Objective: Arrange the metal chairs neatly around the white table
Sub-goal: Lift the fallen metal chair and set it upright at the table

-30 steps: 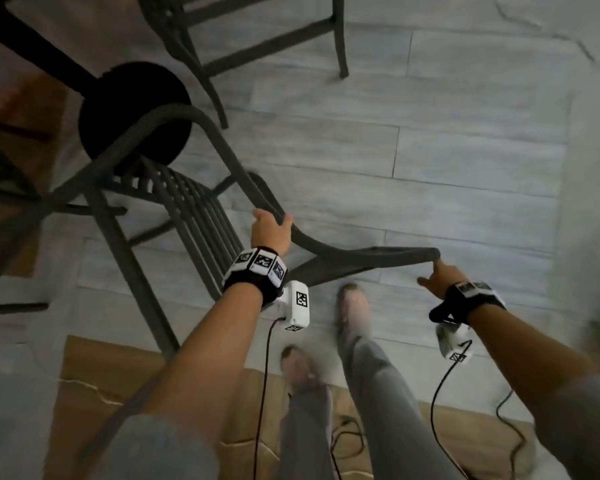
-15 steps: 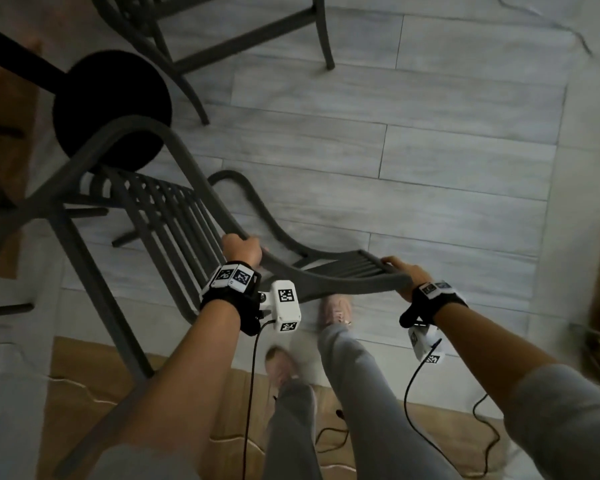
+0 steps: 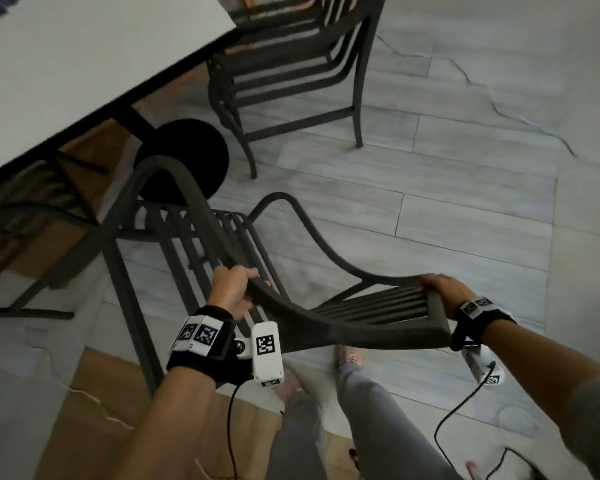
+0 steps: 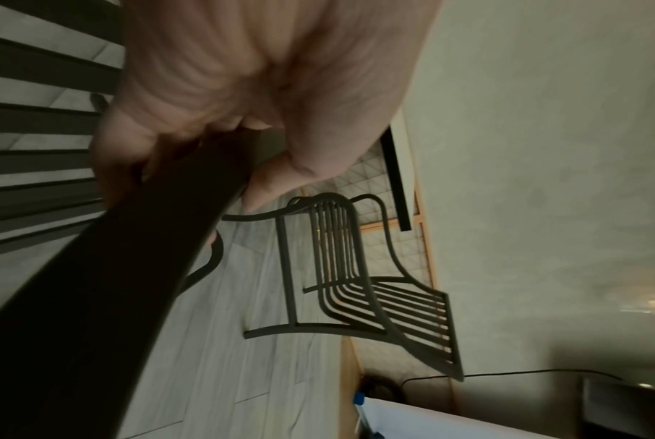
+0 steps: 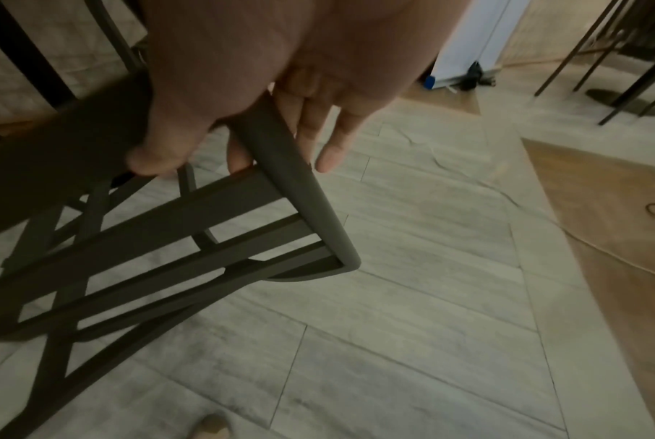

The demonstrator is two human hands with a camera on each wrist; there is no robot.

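Note:
A dark metal slatted chair (image 3: 361, 313) hangs tilted in front of me, its seat toward the white table (image 3: 66, 64) at the upper left. My left hand (image 3: 232, 289) grips the chair's side bar, fingers curled round it; the left wrist view shows that hand (image 4: 243, 104) wrapped on the dark bar (image 4: 130, 267). At the chair's top rail my right hand (image 3: 444, 292) grips one end. In the right wrist view the right hand (image 5: 262, 89) has its thumb on one side of the rail (image 5: 292, 184) and fingers on the other. A second metal chair (image 3: 291, 74) stands at the table's corner.
The table's round black base (image 3: 187, 157) sits on the floor just beyond the held chair. Another dark chair frame (image 3: 25, 230) stands under the table at left. My feet (image 3: 350, 358) are below the chair. Cables (image 3: 458, 420) trail over the grey floor, with a brown mat (image 3: 101, 403) at lower left.
The view has risen, bringing the white table and the second chair into sight. Both hands have stayed on the chair; the right hand has wrapped further round the rail's end.

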